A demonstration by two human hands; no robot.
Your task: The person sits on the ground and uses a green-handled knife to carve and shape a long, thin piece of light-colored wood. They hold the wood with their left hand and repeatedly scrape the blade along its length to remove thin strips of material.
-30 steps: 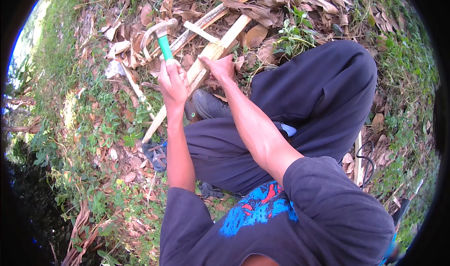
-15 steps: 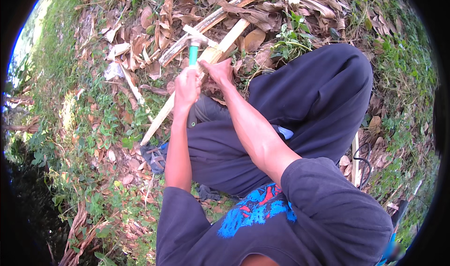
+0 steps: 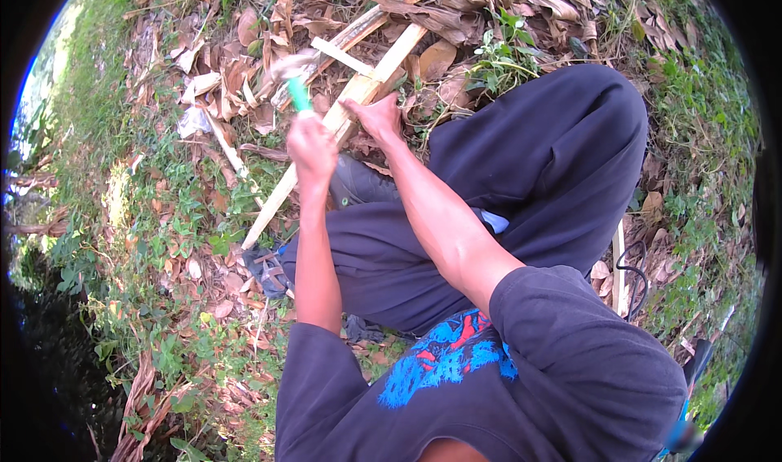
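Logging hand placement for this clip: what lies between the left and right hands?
In the head view, pale wood lies between the left hand, which grips a green-handled hammer, and the right hand, which touches the wood.

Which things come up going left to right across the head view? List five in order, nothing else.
Crumpled white scrap → green-handled hammer → right hand → leafy green plant → black cord
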